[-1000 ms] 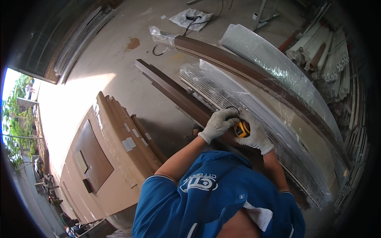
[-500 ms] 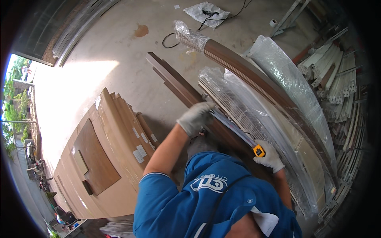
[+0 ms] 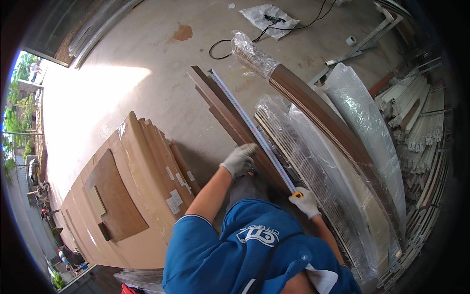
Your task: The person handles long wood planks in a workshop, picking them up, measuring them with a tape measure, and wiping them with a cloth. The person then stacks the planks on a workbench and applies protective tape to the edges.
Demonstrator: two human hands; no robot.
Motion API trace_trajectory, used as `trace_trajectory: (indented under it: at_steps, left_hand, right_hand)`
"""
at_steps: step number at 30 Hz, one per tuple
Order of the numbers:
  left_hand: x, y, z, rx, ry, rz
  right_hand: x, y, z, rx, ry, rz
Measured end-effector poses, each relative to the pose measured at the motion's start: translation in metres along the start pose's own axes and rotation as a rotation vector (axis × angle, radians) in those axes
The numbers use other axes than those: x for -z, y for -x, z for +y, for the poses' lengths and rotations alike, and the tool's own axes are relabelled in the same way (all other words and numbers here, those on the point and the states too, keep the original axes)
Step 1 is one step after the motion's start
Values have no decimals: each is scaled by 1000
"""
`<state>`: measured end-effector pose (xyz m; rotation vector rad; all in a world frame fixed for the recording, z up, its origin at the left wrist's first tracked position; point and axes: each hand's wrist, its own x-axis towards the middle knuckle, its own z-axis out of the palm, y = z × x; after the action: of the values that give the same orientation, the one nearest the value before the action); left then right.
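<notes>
Tape measure (image 3: 297,194) with a compact yellow case sits in the right hand (image 3: 307,203), which wears a white work glove. The right fingers are wrapped around the case. A long, narrow, white measuring blade (image 3: 252,128) with blue markings extends from the case, away from the wearer, along the right side of the long dark-brown profiles (image 3: 230,115). The blade's free end lies near the far end of these profiles; contact between blade and profiles cannot be determined.

The left hand (image 3: 240,159), also in a white work glove, is positioned over the near part of the profiles, to the left of the blade. Its fingers appear bent; how far they are closed, and whether they hold anything, cannot be determined.

To the right of the blade lies a bundle of thin, pale strips (image 3: 306,169) in clear plastic film. Beyond it runs a long, brown, curved-looking bundle (image 3: 318,112), its far end wrapped in film. A large, flat, brown cardboard stack (image 3: 134,147) stands to the left, well apart from the tape measure.
</notes>
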<state>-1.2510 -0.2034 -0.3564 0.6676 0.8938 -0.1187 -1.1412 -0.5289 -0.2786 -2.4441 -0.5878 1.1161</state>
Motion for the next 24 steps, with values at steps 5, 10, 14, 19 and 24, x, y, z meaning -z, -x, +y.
trace_trajectory:
  at_steps: [5, 10, 14, 19, 24]
  left_hand:
    - [-39, -38, -27, 3, 43, 207]
    - [-15, -85, 6, -78, 60, 390]
    - [-20, -91, 32, -129, 119, 367]
    - [-49, -87, 72, -259, 216, 195]
    - [-101, -84, 76, -253, 238, -58]
  right_hand:
    - [-30, -99, -68, -42, -48, -94]
    - [-23, -152, -113, 29, 92, -113]
    - [-5, -157, -125, 65, 40, -64]
    - [55, -103, -100, 94, 215, 125]
    - [102, -45, -79, 45, 341, 341]
